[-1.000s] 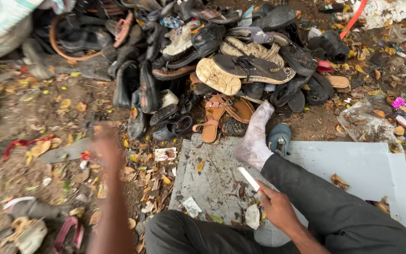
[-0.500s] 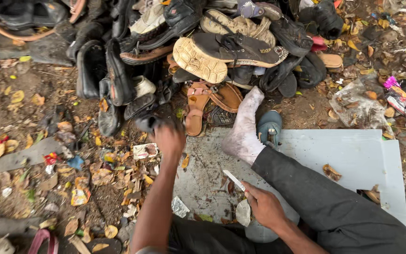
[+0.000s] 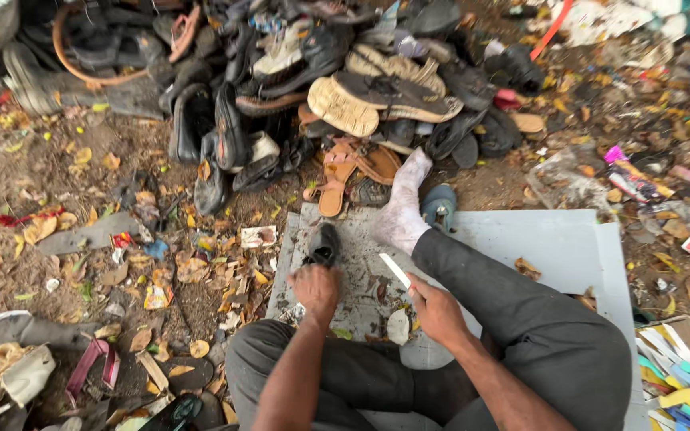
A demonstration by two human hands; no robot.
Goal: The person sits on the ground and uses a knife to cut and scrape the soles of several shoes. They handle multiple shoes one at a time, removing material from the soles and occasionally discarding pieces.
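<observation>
A person sits on a pale grey sheet (image 3: 553, 247) spread over bare earth (image 3: 49, 168) strewn with dry yellow leaves, scraps and wrappers. A heap of worn sandals and shoes (image 3: 321, 88) fills the top of the view, black and tan soles stacked at all angles, its lower fringe reaching the sheet's far edge. A tan strapped sandal (image 3: 333, 179) lies there, just beyond the sheet. The sheet's left edge meets thick leaf litter; its right half lies mostly bare, with one brown scrap on it. At lower right, a box of bright coloured strips (image 3: 680, 375) sits at the sheet's corner.

The left hand (image 3: 315, 289) is closed on the near end of a small black piece of footwear (image 3: 326, 246), which rests on the soiled near-left part of the sheet; it is dark, narrow and scuffed, and its exact kind cannot be told. The right hand (image 3: 434, 307), just beside the left but not touching it, is clamped on a thin pale blade-like tool (image 3: 395, 270) pointing up and left. The outstretched leg in dark trousers ends in a dusty white sock (image 3: 402, 209), with a grey-blue shoe (image 3: 439, 206) just beside it.
</observation>
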